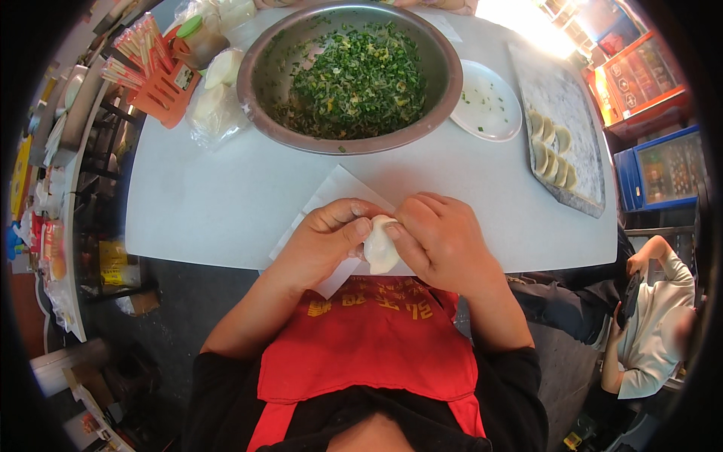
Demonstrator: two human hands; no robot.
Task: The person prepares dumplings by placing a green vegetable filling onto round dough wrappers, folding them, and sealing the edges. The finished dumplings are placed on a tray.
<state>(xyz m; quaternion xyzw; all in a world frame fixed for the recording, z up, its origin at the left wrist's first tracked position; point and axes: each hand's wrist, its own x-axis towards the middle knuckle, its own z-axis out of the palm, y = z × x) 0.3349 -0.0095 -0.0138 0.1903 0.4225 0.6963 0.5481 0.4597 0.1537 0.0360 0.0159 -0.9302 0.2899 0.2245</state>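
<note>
A pale dough dumpling (380, 248) is held between my two hands above the front edge of the table. The thumb and fingers of my left hand (327, 237) grip its left side. My right hand (443, 237) pinches the upper right of its edge with thumb and fingers. Whether the dough is fully sealed cannot be seen. White paper sheets (333, 192) lie under my hands, one corner hanging over the edge. Beyond them stands a wide metal bowl (260, 121) with a chopped green filling (367, 79) heaped inside.
Folded dumplings (551, 161) sit in rows on a floured board (576, 124) at the right. A white plate (491, 107) with green bits is beside the bowl. Bagged dough (217, 110) and an orange chopstick basket (164, 96) stand at the left. A seated person (649, 322) is at the right.
</note>
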